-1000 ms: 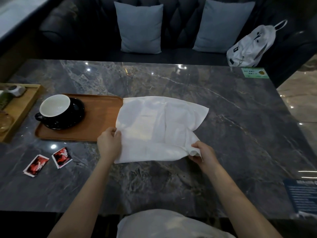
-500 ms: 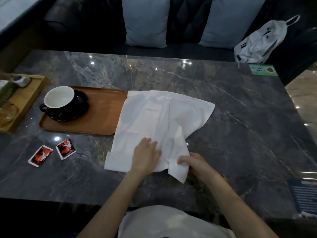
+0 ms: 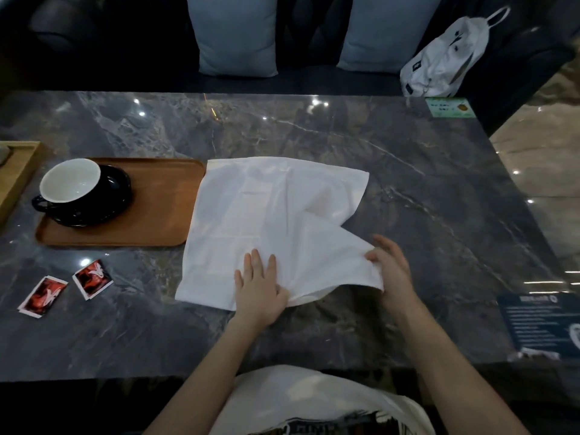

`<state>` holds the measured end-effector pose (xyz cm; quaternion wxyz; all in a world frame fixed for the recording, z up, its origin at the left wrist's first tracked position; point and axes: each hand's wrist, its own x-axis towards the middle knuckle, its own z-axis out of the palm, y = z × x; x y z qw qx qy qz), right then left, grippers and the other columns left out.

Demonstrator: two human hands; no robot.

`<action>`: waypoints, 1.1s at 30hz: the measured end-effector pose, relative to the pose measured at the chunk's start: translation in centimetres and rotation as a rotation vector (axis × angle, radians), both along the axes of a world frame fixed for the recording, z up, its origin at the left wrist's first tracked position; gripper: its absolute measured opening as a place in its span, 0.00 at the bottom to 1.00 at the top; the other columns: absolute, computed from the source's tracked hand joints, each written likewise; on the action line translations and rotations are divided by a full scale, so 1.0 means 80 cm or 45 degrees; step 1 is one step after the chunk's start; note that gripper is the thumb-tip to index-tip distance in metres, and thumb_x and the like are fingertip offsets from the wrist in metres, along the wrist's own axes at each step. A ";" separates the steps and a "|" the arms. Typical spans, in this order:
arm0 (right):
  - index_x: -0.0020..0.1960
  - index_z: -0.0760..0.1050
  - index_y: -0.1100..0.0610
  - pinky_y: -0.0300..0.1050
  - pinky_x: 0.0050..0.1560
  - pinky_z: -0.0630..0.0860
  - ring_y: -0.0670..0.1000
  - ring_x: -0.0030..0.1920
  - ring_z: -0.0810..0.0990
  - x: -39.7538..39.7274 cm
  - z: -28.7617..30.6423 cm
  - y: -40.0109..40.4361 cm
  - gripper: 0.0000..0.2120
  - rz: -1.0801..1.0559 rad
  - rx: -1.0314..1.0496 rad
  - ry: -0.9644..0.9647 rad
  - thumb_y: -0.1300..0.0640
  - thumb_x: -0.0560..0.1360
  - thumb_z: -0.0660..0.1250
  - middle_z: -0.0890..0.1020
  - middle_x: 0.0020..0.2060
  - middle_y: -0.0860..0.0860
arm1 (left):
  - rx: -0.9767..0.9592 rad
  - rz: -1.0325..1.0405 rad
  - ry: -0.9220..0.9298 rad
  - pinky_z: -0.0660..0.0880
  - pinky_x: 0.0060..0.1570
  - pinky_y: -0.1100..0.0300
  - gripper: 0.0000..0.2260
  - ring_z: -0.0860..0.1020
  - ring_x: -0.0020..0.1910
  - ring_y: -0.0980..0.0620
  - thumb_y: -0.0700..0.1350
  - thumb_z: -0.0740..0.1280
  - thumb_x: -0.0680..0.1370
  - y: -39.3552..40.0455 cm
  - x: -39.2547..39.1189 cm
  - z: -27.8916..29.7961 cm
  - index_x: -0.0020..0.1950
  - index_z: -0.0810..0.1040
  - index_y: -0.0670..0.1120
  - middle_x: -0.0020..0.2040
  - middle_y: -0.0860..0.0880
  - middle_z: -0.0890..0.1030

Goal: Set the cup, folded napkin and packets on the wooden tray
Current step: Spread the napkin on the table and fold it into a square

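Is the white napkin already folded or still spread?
Mostly spread: the napkin lies open on the table, one corner turned over.

Two bare forearms enter from bottom edge, no sleeves reaching wrists or forearms. Left hand bare: no ring, no watch, no glove. Right hand likewise bare, no wristband visible. Torso at bottom centre in white short-sleeved T-shirt, fabric loosely wrinkled. Dark printed graphic with reddish-orange patches across shirt front near bottom edge; lettering cut off, not readable.
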<state>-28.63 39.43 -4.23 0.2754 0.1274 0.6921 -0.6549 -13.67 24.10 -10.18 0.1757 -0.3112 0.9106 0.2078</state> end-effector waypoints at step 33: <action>0.76 0.49 0.54 0.54 0.72 0.33 0.57 0.76 0.40 0.070 -0.066 0.017 0.30 1.075 1.428 1.003 0.46 0.78 0.52 0.44 0.77 0.56 | -0.027 0.008 -0.249 0.47 0.72 0.42 0.34 0.39 0.75 0.42 0.59 0.52 0.78 0.020 0.039 0.019 0.75 0.40 0.44 0.76 0.40 0.38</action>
